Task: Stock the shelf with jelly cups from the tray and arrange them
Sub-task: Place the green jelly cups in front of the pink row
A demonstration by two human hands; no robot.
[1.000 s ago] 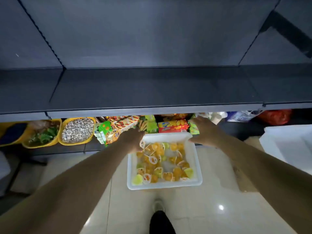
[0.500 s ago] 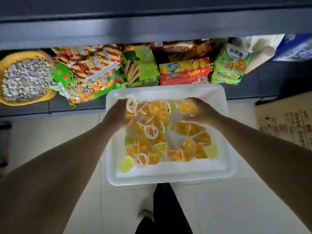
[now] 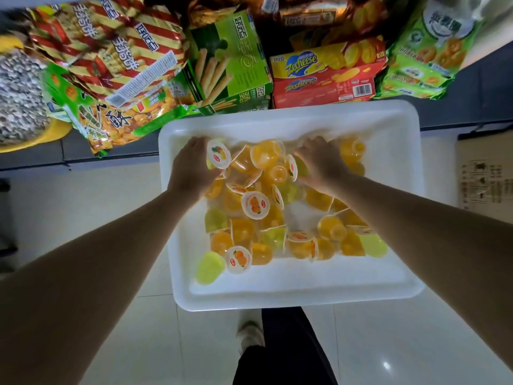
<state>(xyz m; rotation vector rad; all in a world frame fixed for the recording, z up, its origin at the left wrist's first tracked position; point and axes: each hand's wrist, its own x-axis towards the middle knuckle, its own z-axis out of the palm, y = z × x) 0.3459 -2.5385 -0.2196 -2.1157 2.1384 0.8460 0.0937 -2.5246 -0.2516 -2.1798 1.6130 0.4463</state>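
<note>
resting at centre frame on the pale tiled floor (image 3: 111, 207): 1 white tray (image 3: 291, 294) holding a loose heap of orange and green jelly cups (image 3: 255, 204), mostly across its middle and lower half. both hands sit in the tray's upper part, apart; left hand (image 3: 191, 168) has fingers curled around 1 cup with a fruit-print lid (image 3: 218, 154), right hand (image 3: 322, 162) lies palm-down on the heap, grip cannot be told. upper frame: striped snack bags (image 3: 111, 51), green biscuit-stick box (image 3: 230, 62), red-yellow cracker box (image 3: 324, 79).
</note>
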